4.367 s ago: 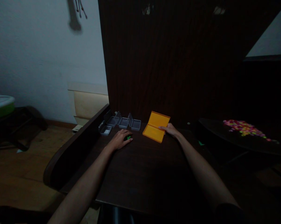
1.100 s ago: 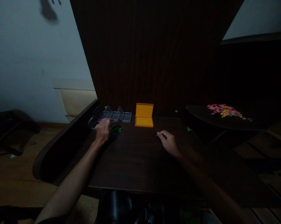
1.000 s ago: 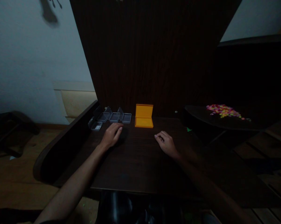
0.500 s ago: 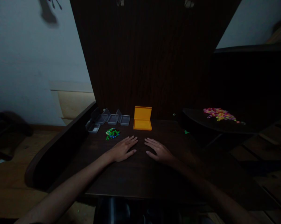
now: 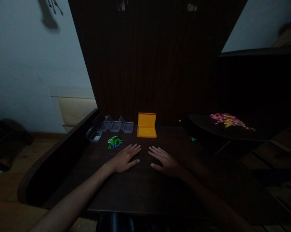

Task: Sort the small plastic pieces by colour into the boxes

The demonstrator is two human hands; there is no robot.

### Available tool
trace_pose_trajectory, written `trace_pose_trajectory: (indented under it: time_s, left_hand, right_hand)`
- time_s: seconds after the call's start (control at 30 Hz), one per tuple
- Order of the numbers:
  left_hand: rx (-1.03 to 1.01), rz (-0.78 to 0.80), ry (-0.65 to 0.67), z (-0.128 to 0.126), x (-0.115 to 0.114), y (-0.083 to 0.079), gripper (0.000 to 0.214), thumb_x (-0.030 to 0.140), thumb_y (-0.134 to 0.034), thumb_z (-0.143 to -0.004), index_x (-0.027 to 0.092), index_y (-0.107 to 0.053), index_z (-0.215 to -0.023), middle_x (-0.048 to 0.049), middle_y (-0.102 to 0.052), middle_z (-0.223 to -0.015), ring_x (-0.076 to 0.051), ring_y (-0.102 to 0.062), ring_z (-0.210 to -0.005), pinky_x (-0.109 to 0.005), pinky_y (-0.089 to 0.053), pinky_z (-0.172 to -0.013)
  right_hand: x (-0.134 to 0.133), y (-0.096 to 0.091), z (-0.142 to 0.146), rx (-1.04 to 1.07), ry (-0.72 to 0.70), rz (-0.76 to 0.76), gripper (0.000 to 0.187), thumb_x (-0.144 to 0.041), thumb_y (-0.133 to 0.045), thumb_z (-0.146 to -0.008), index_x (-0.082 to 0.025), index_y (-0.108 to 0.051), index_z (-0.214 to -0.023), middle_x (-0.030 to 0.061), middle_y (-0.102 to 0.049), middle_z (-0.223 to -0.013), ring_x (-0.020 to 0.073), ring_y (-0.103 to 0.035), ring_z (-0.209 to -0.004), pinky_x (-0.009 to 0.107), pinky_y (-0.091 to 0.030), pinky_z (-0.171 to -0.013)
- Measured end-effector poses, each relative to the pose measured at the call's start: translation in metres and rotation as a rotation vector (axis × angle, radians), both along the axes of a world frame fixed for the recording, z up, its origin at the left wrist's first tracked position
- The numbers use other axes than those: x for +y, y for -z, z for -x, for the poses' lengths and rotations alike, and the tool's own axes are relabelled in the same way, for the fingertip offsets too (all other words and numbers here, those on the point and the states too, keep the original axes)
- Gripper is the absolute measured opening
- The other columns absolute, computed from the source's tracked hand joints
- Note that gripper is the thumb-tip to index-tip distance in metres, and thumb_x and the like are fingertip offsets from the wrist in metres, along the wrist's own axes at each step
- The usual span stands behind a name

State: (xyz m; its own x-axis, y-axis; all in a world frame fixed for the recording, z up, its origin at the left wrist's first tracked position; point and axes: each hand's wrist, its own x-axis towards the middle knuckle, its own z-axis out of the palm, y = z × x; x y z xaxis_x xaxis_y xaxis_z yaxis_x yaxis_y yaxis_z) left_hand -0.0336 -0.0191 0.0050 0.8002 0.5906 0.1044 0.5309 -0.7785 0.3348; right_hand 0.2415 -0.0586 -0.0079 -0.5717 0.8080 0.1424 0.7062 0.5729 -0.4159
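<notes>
Hands drawn back, left hand and right hand flat, empty, near beads

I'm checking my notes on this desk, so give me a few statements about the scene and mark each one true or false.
The left hand and the right hand lie flat and open on the dark table. True.
The orange case stands open at the table's back. True.
The left hand holds the green and blue pieces. False: they lie beyond it, untouched.
The clear boxes sit right of the orange case. False: they sit left of it.
</notes>
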Motion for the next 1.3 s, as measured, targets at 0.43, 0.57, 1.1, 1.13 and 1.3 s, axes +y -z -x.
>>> trace_pose_trajectory:
  time_s: [0.43, 0.57, 1.1, 1.13, 1.3]
  left_hand:
    - [0.075, -0.036, 0.007, 0.01, -0.007, -0.001, 0.061, 0.054, -0.032, -0.097, 0.029, -0.02, -0.151, -0.0031, -0.02, -0.158, -0.024, -0.014, -0.147, -0.047, -0.013, -0.12]
    - [0.072, -0.021, 0.02, 0.012, -0.007, -0.002, 0.062, 0.055, -0.034, -0.096, 0.029, -0.02, -0.151, -0.0039, -0.021, -0.158, -0.025, -0.016, -0.147, -0.048, -0.015, -0.119]
    - [0.051, -0.026, -0.086, 0.012, -0.007, 0.003, 0.063, 0.055, -0.032, -0.096, 0.024, -0.024, -0.15, -0.0073, -0.022, -0.157, -0.026, -0.015, -0.147, -0.048, -0.018, -0.119]
    - [0.045, -0.029, -0.081, 0.012, -0.007, 0.003, 0.063, 0.056, -0.032, -0.096, 0.025, -0.024, -0.15, -0.0072, -0.022, -0.157, -0.026, -0.015, -0.147, -0.048, -0.018, -0.118]
    - [0.051, -0.011, -0.053, 0.015, -0.004, 0.001, 0.064, 0.056, -0.034, -0.095, 0.024, -0.024, -0.15, -0.0075, -0.022, -0.157, -0.026, -0.014, -0.147, -0.049, -0.017, -0.119]
  right_hand:
    - [-0.008, -0.009, 0.0, -0.146, -0.017, 0.051, 0.068, -0.058, -0.037, -0.094, -0.025, -0.022, -0.152, 0.0031, -0.015, -0.159, 0.0238, -0.009, -0.147, 0.049, -0.009, -0.12]
    - [-0.008, -0.009, 0.0, -0.119, -0.017, 0.047, 0.067, -0.057, -0.039, -0.094, -0.027, -0.023, -0.151, 0.0025, -0.017, -0.159, 0.0238, -0.011, -0.147, 0.048, -0.011, -0.12]
    - [-0.003, -0.009, 0.002, -0.156, 0.047, 0.061, 0.066, -0.06, -0.034, -0.094, -0.025, -0.026, -0.15, 0.0038, -0.017, -0.158, 0.0219, -0.01, -0.147, 0.047, -0.01, -0.12]
    - [-0.003, -0.009, 0.002, -0.15, 0.048, 0.055, 0.066, -0.06, -0.034, -0.094, -0.026, -0.026, -0.15, 0.0036, -0.018, -0.158, 0.0218, -0.011, -0.147, 0.047, -0.01, -0.12]
    - [-0.004, -0.009, 0.002, -0.159, 0.049, 0.051, 0.067, -0.06, -0.034, -0.094, -0.025, -0.027, -0.15, 0.0041, -0.019, -0.158, 0.0218, -0.011, -0.147, 0.046, -0.011, -0.12]
